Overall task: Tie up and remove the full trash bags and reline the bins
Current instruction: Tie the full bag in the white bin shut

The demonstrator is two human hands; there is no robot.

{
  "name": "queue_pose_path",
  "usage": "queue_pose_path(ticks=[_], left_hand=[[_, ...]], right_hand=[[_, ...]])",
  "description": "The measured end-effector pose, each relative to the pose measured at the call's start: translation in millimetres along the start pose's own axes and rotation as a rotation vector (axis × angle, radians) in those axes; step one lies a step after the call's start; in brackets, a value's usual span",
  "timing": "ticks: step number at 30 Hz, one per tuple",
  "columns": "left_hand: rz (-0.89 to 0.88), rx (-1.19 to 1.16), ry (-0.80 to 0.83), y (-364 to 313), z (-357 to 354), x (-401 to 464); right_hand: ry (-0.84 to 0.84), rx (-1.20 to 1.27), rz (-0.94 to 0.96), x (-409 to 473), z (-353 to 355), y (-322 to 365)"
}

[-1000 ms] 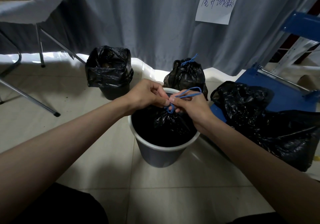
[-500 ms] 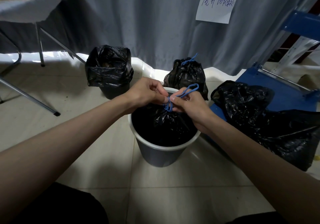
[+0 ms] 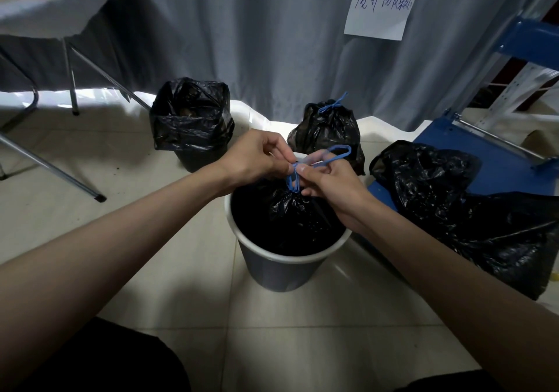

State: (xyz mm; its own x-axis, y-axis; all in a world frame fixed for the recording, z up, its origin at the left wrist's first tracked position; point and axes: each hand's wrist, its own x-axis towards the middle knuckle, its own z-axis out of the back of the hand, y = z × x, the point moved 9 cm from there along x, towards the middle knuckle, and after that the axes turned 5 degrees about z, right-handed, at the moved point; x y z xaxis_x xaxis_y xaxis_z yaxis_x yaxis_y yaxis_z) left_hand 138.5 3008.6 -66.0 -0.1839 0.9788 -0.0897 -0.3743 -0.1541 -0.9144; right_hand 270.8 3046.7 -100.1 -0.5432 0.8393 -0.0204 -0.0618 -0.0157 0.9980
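A grey bin with a white rim (image 3: 281, 270) stands on the tiled floor in front of me. Inside it sits a black trash bag (image 3: 290, 222), its neck gathered by a blue drawstring (image 3: 335, 152). My left hand (image 3: 257, 161) pinches the drawstring at the bag's neck. My right hand (image 3: 332, 183) pinches the same string from the right, and a blue loop sticks out above its fingers. A second bin lined with an open black bag (image 3: 190, 122) stands at the back left. Behind the near bin a tied black bag (image 3: 328, 128) with a blue knot rests on the floor.
A large loose black bag (image 3: 453, 204) lies to the right over a blue metal frame (image 3: 496, 161). A grey curtain (image 3: 272, 34) with a paper note (image 3: 381, 4) hangs behind. Metal table legs (image 3: 54, 167) slant across the floor at the left.
Both hands have risen slightly over the bin while working the blue drawstring. The loop above my right hand has lifted and shifted a little.
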Motion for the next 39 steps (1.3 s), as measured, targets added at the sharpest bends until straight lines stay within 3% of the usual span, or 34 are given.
queue_pose_path(ticks=[9, 18, 24, 31, 39], left_hand=[[0.016, -0.025, 0.018, 0, -5, -2], [0.053, -0.097, -0.154, 6, 17, 3], [0.022, -0.075, -0.067, -6, 10, 0], [-0.061, -0.076, 0.016, -26, 1, -6], [-0.003, 0.078, 0.101, -21, 4, -1]], right_hand=[[-0.022, -0.279, 0.035, 1, 3, -9], [-0.1, -0.053, -0.013, 3, 14, -18], [-0.082, -0.022, 0.012, 6, 10, -17], [-0.067, -0.302, 0.122, 7, 4, -8], [-0.248, -0.219, 0.009, 4, 26, -16]])
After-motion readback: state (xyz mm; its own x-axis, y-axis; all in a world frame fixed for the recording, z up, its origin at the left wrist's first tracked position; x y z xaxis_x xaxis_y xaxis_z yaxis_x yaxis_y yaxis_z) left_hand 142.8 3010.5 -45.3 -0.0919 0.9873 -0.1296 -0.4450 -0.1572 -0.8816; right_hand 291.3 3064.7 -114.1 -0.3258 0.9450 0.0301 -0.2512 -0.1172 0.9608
